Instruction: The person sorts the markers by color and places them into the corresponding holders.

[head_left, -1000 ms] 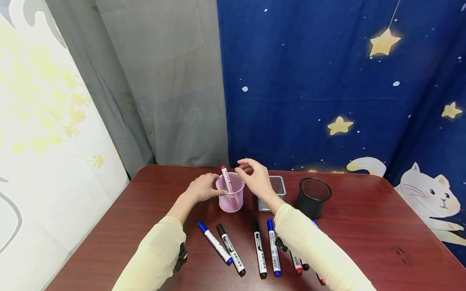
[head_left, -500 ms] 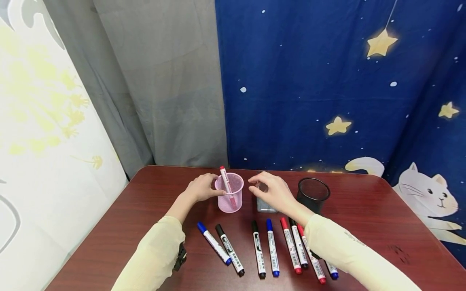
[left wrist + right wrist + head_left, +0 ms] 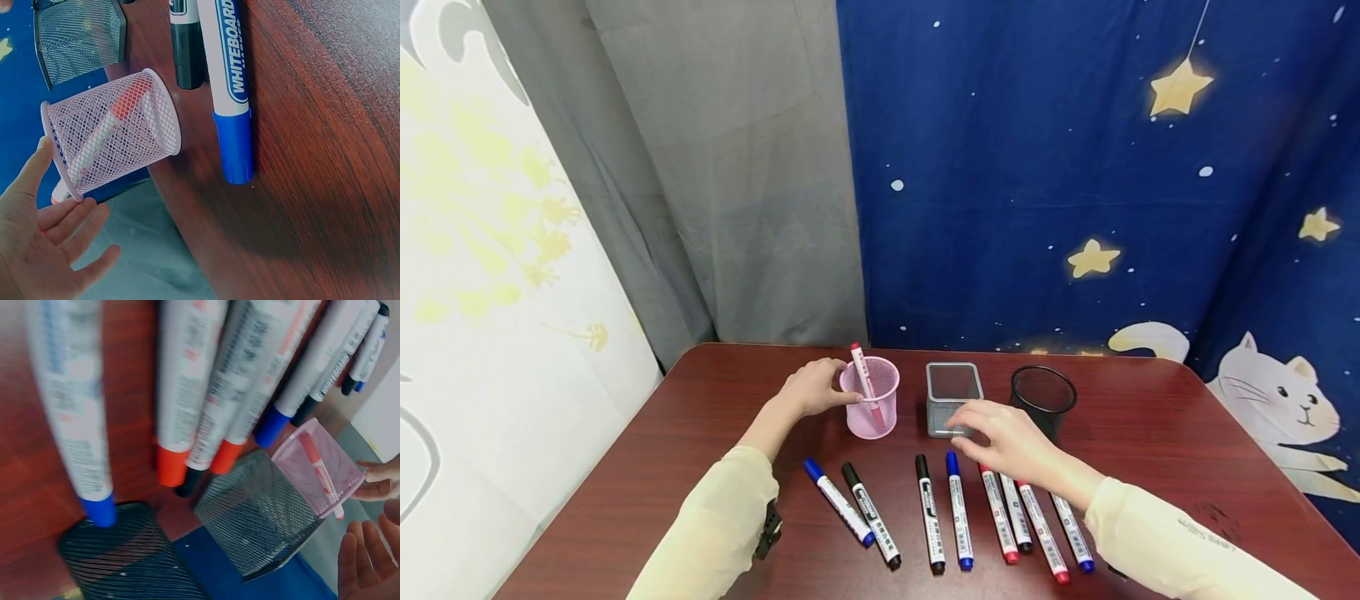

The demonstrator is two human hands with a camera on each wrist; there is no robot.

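My left hand (image 3: 811,388) grips the rim of a pink mesh pen cup (image 3: 880,421), thumb on the near side and fingers on the far side. A red-capped whiteboard marker (image 3: 862,371) leans inside that cup. My right hand (image 3: 1003,437) holds nothing. It hovers in front of a grey square mesh pen holder (image 3: 940,417), over the upper ends of several markers. Below it lie two red markers (image 3: 1000,517), (image 3: 1045,533), a black one (image 3: 1017,517) and a blue one (image 3: 1072,533); the hand hides some of their tips.
Left of these, a blue marker (image 3: 961,517) and a black marker (image 3: 930,517) lie side by side. Another blue marker (image 3: 840,504) and black marker (image 3: 872,517) lie before the pink cup. A black mesh pen cup (image 3: 1043,400) stands at right. Curtains (image 3: 760,167) hang behind the table.
My right hand has moved away from the pink cup, rightward and toward me, uncovering the grey holder and the right-hand markers. My left hand stays at the pink cup.
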